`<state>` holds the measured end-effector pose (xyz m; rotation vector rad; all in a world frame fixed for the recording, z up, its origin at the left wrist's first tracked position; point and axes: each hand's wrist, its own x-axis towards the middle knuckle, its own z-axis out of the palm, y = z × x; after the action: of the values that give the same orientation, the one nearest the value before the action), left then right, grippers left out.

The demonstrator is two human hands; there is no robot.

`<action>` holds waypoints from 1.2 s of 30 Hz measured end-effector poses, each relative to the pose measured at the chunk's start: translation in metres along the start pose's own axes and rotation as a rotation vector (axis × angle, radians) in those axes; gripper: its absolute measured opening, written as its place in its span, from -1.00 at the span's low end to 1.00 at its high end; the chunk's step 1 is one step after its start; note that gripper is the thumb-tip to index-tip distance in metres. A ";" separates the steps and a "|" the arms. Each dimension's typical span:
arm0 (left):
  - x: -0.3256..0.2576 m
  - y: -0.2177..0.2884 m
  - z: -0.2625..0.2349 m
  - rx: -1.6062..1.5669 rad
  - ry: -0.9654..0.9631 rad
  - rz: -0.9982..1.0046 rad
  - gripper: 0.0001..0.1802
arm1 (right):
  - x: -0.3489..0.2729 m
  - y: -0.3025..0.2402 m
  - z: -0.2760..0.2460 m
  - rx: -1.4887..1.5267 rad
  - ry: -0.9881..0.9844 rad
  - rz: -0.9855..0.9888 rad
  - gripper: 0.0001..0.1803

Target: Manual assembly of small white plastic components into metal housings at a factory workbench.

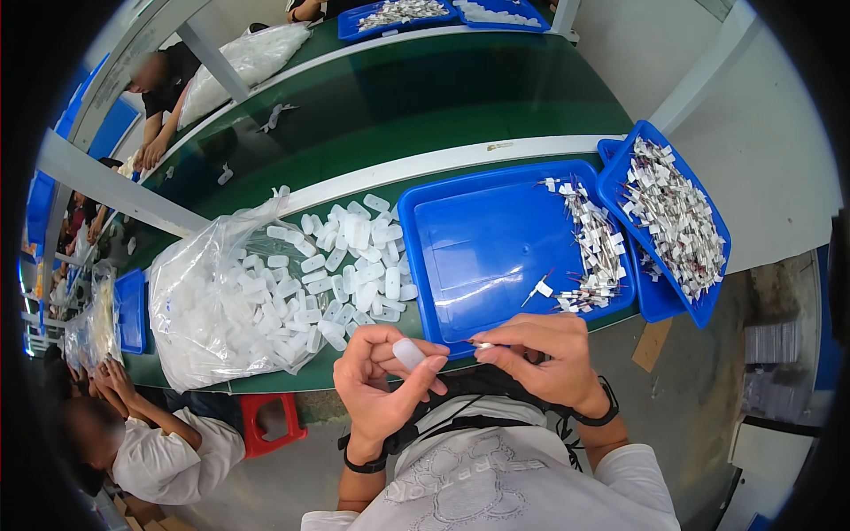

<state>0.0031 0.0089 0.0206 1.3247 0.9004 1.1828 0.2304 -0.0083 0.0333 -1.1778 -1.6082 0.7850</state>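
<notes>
My left hand [376, 379] holds a frosted white plastic cap [408, 353], rounded and oblong, between thumb and fingers. My right hand [556, 358] pinches a small white part with a thin reddish wire [482, 345], its end pointing toward the cap. The two pieces are apart. Both hands are just off the near edge of a shallow blue tray [478, 234]. Small white-tagged wired parts [595, 248] lie along that tray's right side, and one lies alone near its middle. Left of the tray is a loose heap of similar white caps [350, 257].
A clear plastic bag [199, 305] spills caps onto the green bench. At right, a tilted blue tray [677, 221] heaped with wired parts rests on other trays. Beyond a white rail [443, 162] runs a green belt [425, 88]. Co-workers sit at left, near a red stool [266, 425].
</notes>
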 end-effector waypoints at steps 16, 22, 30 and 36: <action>0.006 0.003 -0.003 -0.382 -0.046 -0.270 -0.64 | -0.001 0.007 0.014 -0.038 0.084 -0.097 -0.76; 0.001 -0.016 -0.009 -0.239 -0.057 -0.034 -0.69 | 0.002 0.006 0.017 -0.109 0.185 -0.241 -0.70; -0.002 -0.018 -0.009 -0.272 -0.036 -0.065 -0.65 | -0.002 0.003 0.019 -0.304 0.229 -0.385 -0.68; -0.002 -0.015 -0.007 -0.275 -0.025 -0.094 -0.64 | -0.001 0.002 0.019 -0.392 0.195 -0.446 -0.74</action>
<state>-0.0021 0.0108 0.0046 1.0625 0.7442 1.1679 0.2128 -0.0080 0.0252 -1.0611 -1.8137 0.0664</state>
